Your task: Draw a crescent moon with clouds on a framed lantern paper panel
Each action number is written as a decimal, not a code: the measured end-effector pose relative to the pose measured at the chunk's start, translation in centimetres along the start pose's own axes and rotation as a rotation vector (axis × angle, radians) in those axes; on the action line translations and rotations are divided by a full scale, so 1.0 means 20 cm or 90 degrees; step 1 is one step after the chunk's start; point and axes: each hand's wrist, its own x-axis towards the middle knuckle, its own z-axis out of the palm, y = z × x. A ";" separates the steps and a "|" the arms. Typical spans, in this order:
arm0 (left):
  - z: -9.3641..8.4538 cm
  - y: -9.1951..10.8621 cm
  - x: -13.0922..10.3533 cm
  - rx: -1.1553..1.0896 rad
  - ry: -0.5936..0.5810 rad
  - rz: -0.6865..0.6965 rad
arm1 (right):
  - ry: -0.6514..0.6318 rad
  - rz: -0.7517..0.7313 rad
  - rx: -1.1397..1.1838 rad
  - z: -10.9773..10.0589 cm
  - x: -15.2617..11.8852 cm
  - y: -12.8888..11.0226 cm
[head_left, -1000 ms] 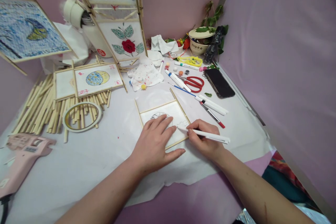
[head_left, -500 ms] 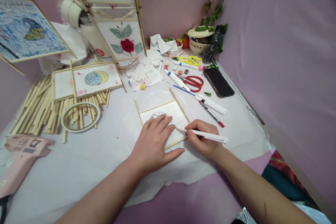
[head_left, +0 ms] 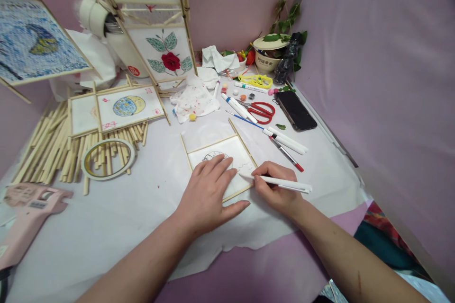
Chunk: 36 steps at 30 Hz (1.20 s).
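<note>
Fingers of the right hand (head_left: 275, 190) are closed in a pinch around a white pen (head_left: 286, 183), low on the barrel, seemingly for fine control, with its pointed end at the sheet's surface; actual contact cannot be confirmed. The left hand (head_left: 208, 191) grasps nothing: it lies palm down, fingers slightly spread, across the stick-framed sheet (head_left: 230, 146), presumably to steady it. That sheet lies flat on the paper-covered table (head_left: 142, 227) directly before the person, bearing thin dark linework. The left hand hides part of the drawing, and the right hand overlaps the frame's right side, so both obstruct inspection. Beyond the right hand lie a red-ended pen (head_left: 287, 154), a white marker (head_left: 287, 141) and a slim blue brush (head_left: 245, 119), close enough to be nudged, in my judgement. Red-handled scissors (head_left: 262, 113) and a phone (head_left: 296, 111) lie farther back. To the left, a tape roll (head_left: 106, 178) rests partly over loose sticks (head_left: 57, 142), with a pink glue gun (head_left: 30, 218) nearer the person. An upright rose picture (head_left: 161, 64) stands behind, apart from both hands.
</note>
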 end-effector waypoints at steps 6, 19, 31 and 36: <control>0.00 0.00 0.00 0.002 -0.003 0.000 | 0.010 0.019 0.006 0.00 0.00 0.00; 0.00 0.00 0.00 -0.001 -0.008 -0.005 | 0.022 0.073 -0.011 0.00 0.00 0.00; -0.01 0.00 0.00 -0.011 -0.001 -0.003 | 0.041 0.085 -0.028 0.00 0.00 -0.01; 0.00 0.00 0.01 -0.008 -0.001 -0.001 | 0.044 0.094 -0.033 0.00 0.00 -0.01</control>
